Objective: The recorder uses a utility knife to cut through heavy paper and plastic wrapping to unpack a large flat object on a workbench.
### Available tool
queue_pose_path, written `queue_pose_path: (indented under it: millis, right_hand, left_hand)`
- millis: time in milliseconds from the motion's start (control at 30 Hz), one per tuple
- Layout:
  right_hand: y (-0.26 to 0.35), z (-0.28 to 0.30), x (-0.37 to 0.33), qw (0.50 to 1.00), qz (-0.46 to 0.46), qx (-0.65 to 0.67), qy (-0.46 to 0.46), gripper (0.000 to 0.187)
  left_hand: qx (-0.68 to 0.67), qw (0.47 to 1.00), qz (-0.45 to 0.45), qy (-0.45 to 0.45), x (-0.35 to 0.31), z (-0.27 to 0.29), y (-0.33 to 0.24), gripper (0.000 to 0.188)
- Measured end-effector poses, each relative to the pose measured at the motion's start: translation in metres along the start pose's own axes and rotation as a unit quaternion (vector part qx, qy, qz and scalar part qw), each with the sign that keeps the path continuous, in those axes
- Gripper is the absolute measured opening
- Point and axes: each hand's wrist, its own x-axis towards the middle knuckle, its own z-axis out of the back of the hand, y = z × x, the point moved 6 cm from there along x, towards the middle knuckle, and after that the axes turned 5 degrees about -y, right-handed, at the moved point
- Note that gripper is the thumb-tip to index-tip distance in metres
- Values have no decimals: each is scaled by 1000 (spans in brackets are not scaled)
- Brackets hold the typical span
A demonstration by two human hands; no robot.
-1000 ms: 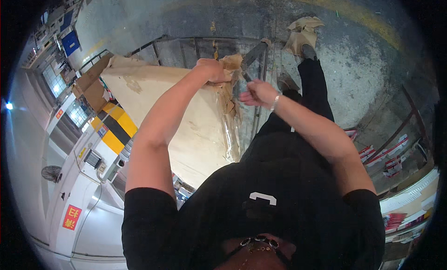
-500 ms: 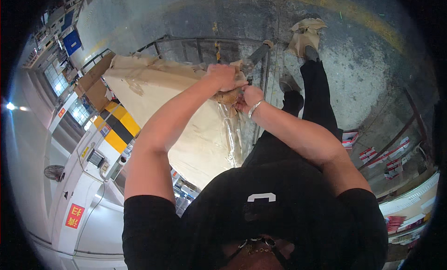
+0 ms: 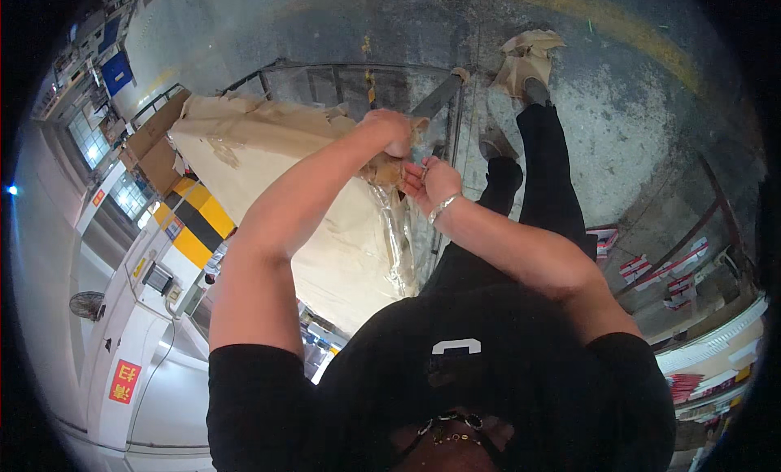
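Observation:
A large package wrapped in tan paper (image 3: 268,171) slants across the view, with glossy tape (image 3: 394,236) along its right edge. At the package's upper right corner, my left hand (image 3: 390,133) is closed in a fist. A small tan piece (image 3: 420,124) sticks out by its fingers; I cannot tell whether it is paper or tape. Just below the fist lies a shiny brown patch (image 3: 382,172) on the corner. My right hand (image 3: 435,181), with a bracelet on the wrist, is beside this corner, palm partly up, its fingers apart and pointing left.
A dark metal frame (image 3: 457,106) runs behind the package. Crumpled tan paper (image 3: 527,59) lies on the floor by my shoe (image 3: 537,89). Cardboard (image 3: 159,142) and a yellow and black block (image 3: 195,228) stand to the left. Red and white boxes (image 3: 679,289) lie at right.
My right hand has moved slightly left and down, away from my left hand, and its fingers have spread. The left fist stays at the corner. The whole view has shifted a little.

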Motion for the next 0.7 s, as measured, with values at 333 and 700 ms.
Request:
queue_pose_path:
  millis: [333,700]
  right_hand:
    - [24,28,70,953,5,-294,65,24]
    - [58,21,148,882,198,-417,93,12]
  left_hand:
    - [-190,978,-78,28,13,-1,23,26]
    - [-286,949,-3,-129,-2,-11,31,37]
